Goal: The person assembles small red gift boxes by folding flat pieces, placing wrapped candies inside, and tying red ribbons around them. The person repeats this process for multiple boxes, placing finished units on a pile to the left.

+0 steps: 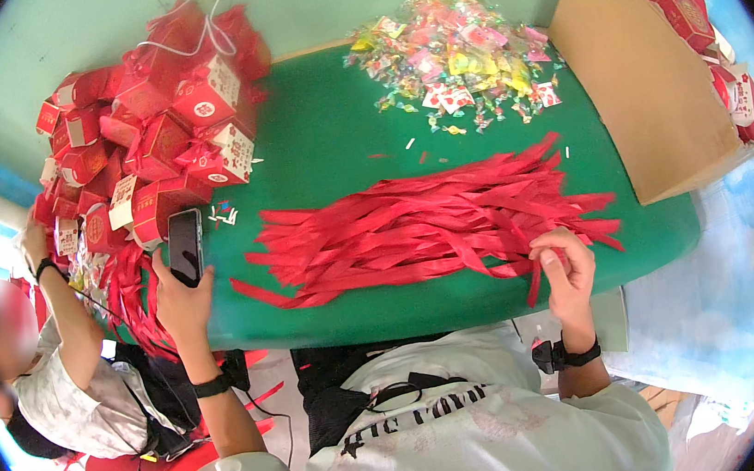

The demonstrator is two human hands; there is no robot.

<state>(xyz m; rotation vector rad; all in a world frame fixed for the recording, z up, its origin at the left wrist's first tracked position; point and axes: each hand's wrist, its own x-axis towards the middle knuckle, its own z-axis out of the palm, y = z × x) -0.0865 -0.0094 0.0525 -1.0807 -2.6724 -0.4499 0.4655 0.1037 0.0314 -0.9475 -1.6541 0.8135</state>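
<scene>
My left hand [182, 299] grips a dark smartphone [185, 250] by its lower edges, beside the left end of the ribbon pile. The phone's screen is dark. Spread across the middle of the table lies a wide heap of red ribbon strips [413, 222], mostly running left to right. At its right end my right hand [567, 271] pinches one red ribbon [534, 281] between thumb and fingers, and that strip's end hangs toward the table's near edge. Both wrists wear black bands.
Red gift boxes [160, 144] are stacked at the far left of the green table [306, 104]. Wrapped candies [458, 49] form a mound at the back. A cardboard box [648, 84] stands at the right. On the left, a co-worker [88, 389] reaches toward the stacked boxes.
</scene>
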